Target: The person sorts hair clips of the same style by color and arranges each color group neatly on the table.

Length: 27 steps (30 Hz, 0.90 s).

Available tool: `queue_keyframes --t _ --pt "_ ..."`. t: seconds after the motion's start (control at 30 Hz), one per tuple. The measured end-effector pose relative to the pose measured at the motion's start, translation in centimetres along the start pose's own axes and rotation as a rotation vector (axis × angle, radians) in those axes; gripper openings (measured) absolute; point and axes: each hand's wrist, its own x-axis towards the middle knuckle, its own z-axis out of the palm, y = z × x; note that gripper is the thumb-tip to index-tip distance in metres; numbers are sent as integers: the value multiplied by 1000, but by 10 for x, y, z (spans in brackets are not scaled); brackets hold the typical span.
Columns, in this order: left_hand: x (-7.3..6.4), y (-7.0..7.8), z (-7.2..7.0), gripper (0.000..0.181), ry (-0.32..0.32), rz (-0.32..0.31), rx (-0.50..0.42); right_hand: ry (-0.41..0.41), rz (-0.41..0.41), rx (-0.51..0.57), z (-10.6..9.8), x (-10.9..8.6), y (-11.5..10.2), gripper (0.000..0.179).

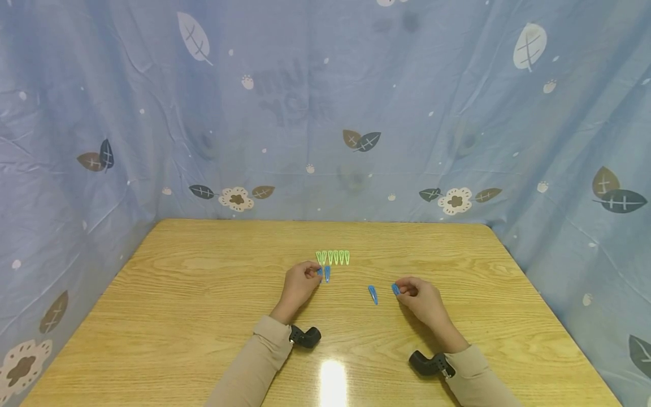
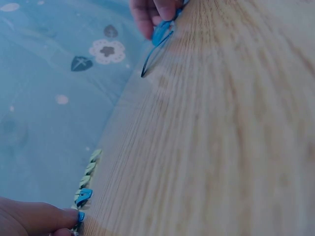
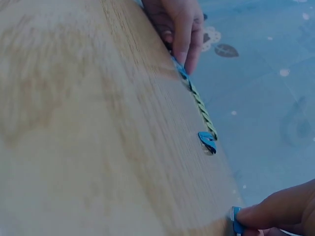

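Several light green snap hair clips lie side by side in a row toward the back of the table. Just in front of them, my left hand pinches a blue hair clip between thumb and fingers, down at the tabletop. Another blue clip lies immediately to its right, below the green row. My right hand pinches a further blue clip at its fingertips, low over the wood. Between the two hands a single blue clip lies slightly slanted; it also shows in the right wrist view.
The wood-grain table ends at a blue patterned curtain behind and on both sides. Black wrist mounts stick out from the beige sleeves. A bright light reflection falls on the table's front middle.
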Motion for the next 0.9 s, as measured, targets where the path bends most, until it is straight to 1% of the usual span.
queue_keyframes --t 0.3,0.6,0.77,0.9 --pt "0 0 0 19 0 -3 -3 6 -16 32 0 -1 0 24" --pt "-2 2 -1 20 -1 -12 -10 -35 24 229 2 1 -3 28" --pt "-2 2 -1 20 -7 -11 -13 -66 34 298 1 1 -4 31" --pt "-1 0 -2 20 -8 7 -6 -93 51 345 3 2 -6 33"
